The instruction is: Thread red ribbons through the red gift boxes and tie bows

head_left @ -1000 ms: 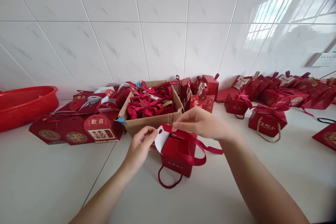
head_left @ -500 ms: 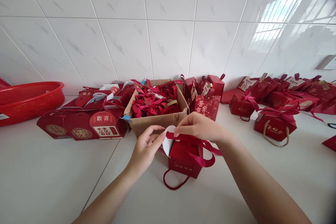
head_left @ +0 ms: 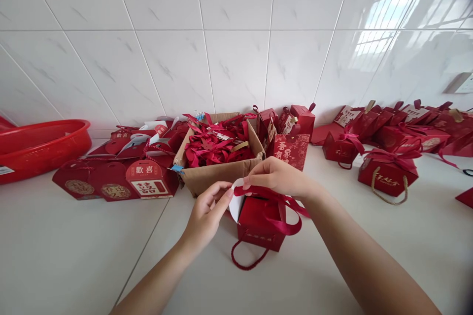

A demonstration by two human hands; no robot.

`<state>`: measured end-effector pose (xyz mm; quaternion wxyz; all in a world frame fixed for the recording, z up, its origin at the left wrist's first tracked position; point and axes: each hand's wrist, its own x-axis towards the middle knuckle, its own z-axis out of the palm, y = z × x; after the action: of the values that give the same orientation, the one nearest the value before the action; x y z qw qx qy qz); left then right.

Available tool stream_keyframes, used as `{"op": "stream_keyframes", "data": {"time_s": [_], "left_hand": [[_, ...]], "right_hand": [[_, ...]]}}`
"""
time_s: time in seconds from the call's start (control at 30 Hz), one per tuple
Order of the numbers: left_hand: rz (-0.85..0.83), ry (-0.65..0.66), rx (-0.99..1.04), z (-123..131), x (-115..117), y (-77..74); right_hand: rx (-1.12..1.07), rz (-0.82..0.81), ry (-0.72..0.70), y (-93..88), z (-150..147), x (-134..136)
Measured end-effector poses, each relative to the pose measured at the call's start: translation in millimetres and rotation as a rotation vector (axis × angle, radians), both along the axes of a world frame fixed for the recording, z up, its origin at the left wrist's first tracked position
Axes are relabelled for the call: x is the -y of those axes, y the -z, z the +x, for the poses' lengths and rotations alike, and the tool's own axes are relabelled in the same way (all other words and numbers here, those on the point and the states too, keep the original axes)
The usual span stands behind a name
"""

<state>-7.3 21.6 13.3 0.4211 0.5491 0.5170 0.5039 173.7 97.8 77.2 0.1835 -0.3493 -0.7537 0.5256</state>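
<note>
A small red gift box [head_left: 261, 221] stands on the counter in front of me, its rope handle [head_left: 248, 262] hanging toward me. My left hand [head_left: 209, 206] pinches the box's raised side flap [head_left: 236, 204], whose pale inner face shows. At the top of that flap, my right hand [head_left: 271, 176] pinches a red satin ribbon [head_left: 286, 226] between thumb and fingers. The ribbon's end lies against the flap, by a hole in it; whether it passes through I cannot tell. The rest of the ribbon loops over the box to the right.
Behind my hands sits a cardboard box [head_left: 218, 177] full of red ribbons. Red gift boxes [head_left: 114, 184] and a red plastic basin [head_left: 44, 145] are on the left. More gift boxes [head_left: 388, 174] line the right side, before a tiled wall [head_left: 236, 64].
Both hands keep their grips on the flap and the ribbon. The fingers of my right hand have shifted only very slightly, and the camera view has tilted a little.
</note>
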Motion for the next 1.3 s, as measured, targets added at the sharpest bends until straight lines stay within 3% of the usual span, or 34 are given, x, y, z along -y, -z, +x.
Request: {"op": "stream_keyframes", "data": {"time_s": [0.87, 1.07, 1.3], "left_hand": [[-0.083, 0.094, 0.208, 12.4, -4.7, -7.3], [-0.193, 0.122, 0.39, 13.9, -6.1, -9.3], [-0.086, 0.023, 0.438, -0.8, -6.9, -12.0]], "right_hand": [[0.011, 0.03, -0.115, 3.0, -2.2, 1.1], [0.007, 0.059, -0.135, 4.3, -3.2, 1.5], [-0.002, 0.234, -0.11, -5.8, 8.0, 0.5]]}}
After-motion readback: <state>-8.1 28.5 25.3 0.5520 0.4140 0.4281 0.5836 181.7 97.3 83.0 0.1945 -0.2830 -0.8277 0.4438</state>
